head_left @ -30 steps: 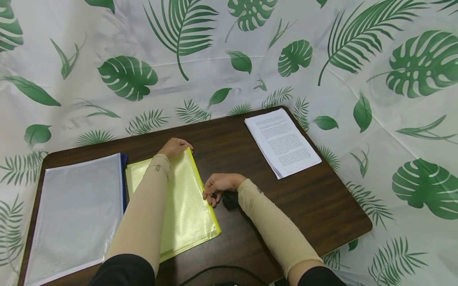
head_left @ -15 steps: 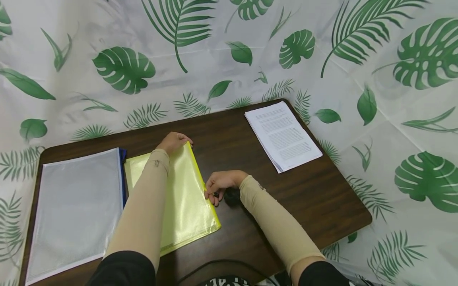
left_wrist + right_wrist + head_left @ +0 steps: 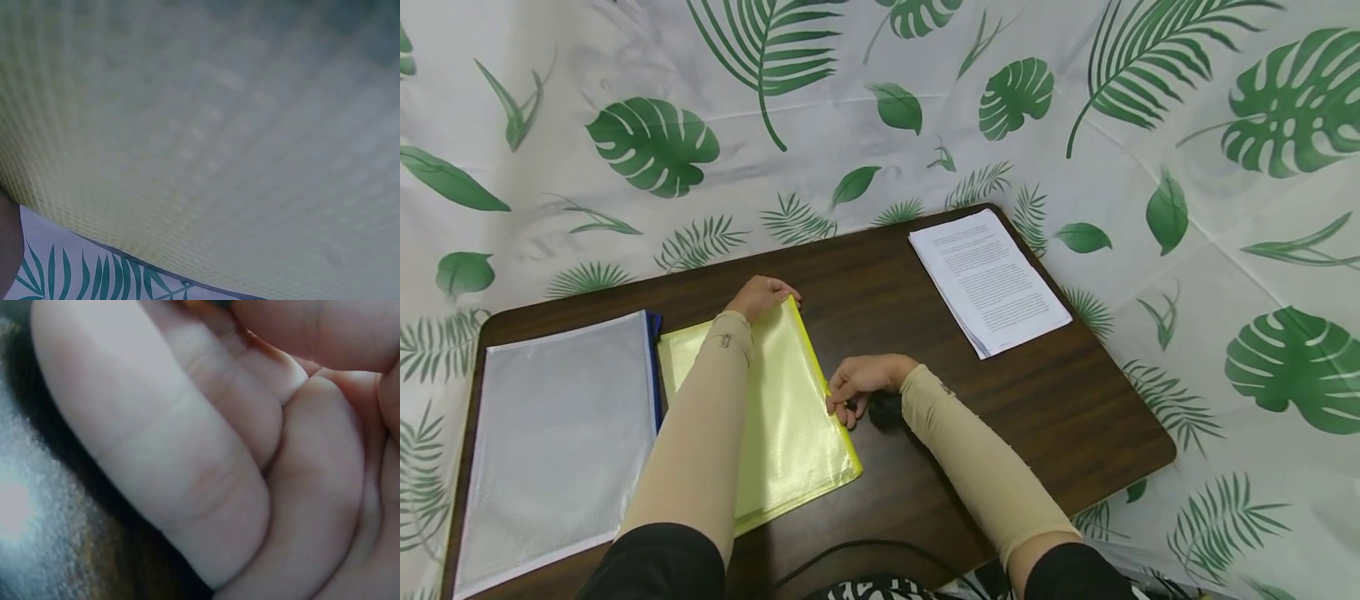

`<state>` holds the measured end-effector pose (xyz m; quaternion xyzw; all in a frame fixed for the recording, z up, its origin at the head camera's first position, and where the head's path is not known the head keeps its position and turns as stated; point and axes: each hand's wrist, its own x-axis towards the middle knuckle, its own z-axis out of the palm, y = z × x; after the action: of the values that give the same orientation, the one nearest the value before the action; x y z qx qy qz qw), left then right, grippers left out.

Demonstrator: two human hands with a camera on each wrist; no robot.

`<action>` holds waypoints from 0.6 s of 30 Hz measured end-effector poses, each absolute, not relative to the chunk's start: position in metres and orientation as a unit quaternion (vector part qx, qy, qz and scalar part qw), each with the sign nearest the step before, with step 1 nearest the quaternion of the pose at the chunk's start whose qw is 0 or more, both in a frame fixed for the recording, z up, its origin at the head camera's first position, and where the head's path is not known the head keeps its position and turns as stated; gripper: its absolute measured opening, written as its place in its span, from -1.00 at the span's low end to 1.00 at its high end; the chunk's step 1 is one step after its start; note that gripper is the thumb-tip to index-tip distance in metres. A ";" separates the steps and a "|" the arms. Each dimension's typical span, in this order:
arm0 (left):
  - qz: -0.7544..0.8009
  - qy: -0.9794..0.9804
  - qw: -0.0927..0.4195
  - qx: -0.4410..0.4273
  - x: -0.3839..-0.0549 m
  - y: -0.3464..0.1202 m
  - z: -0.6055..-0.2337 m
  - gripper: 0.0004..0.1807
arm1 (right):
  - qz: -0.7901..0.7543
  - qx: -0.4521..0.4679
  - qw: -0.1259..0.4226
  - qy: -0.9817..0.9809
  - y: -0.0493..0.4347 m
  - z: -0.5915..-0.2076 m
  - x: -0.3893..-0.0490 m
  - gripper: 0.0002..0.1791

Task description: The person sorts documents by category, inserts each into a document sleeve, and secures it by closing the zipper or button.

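Fingers (image 3: 841, 408) of R hand (image 3: 868, 379) curled, pinching bright R edge of yellow folder (image 3: 790, 408), approx. midway along. Head view: folder lies flat-ish on table (image 3: 1075, 425), just R of blue-edged folder (image 3: 561, 442); long axis runs near-to-far, far end leaning L. L hand (image 3: 760, 297) touches far R corner; can't tell if pinching. L wrist cam: mesh weave up close, w/ leaf-print cloth (image 3: 100, 269) past its edge. R wrist cam: R fingers' inner side, bent tog., mostly hidden in head view.
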<state>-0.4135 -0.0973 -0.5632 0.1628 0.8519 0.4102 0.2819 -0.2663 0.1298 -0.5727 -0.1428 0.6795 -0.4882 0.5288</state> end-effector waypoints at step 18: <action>0.415 0.855 0.271 0.152 -0.407 -0.097 -0.562 -0.64 | -0.445 -0.185 0.518 0.706 0.131 -0.571 -0.243 -0.71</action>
<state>-0.4074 -0.0966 -0.5620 0.1517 0.8551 0.4152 0.2711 -0.2434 0.1314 -0.5714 -0.1850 0.7063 -0.4454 0.5182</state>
